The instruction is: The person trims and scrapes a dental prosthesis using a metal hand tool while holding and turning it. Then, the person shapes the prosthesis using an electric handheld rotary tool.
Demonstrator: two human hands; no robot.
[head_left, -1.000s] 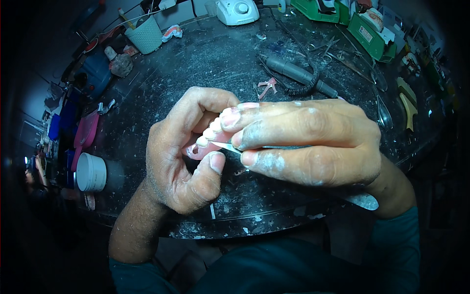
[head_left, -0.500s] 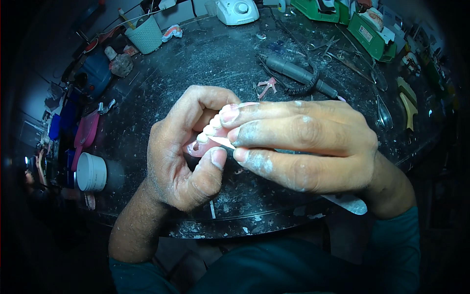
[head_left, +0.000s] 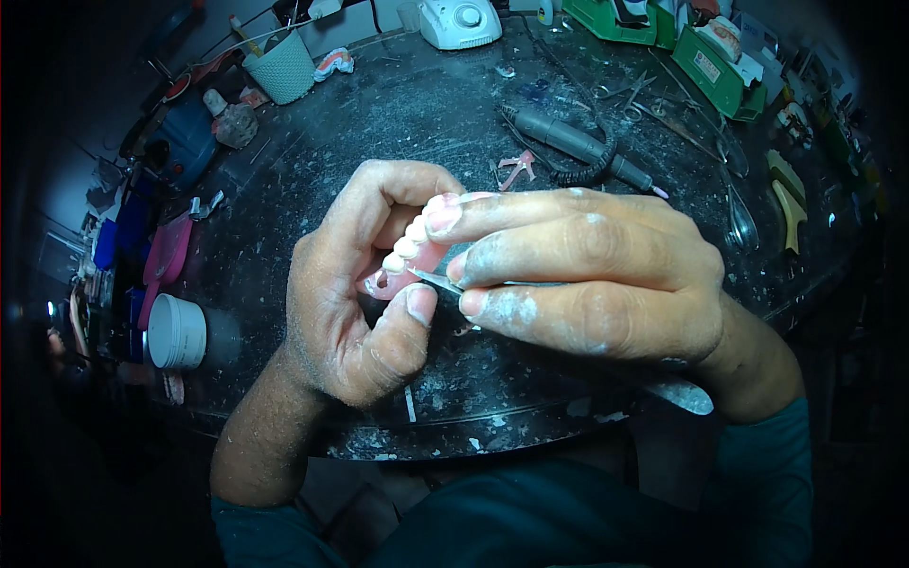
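My left hand [head_left: 355, 293] is closed round a pink denture [head_left: 402, 282] with a row of white teeth, its thumb pressed near the lower edge. There is a small hole at the denture's near left end. In the fingers of my right hand [head_left: 597, 275] is a thin metal carving knife [head_left: 437, 280], its pointed tip against the pink base just below the teeth. The tool's broad, rounded other end [head_left: 684, 396] sticks out below the right wrist. My right fingertips also rest on the denture's far part, which they partly hide. White dust coats both hands.
A grey rotary handpiece [head_left: 578, 144] with a coiled cord lies beyond my right hand, beside a pink branched piece [head_left: 517, 168]. A white control box [head_left: 460, 24] stands at the back, green bins [head_left: 717, 71] at the far right. A round white tub [head_left: 177, 332] stands left.
The knife's tip has shifted slightly and its blade has turned, now looking narrower. The right fingers have moved a little, and the tool's rounded end has tilted. The left hand has barely moved.
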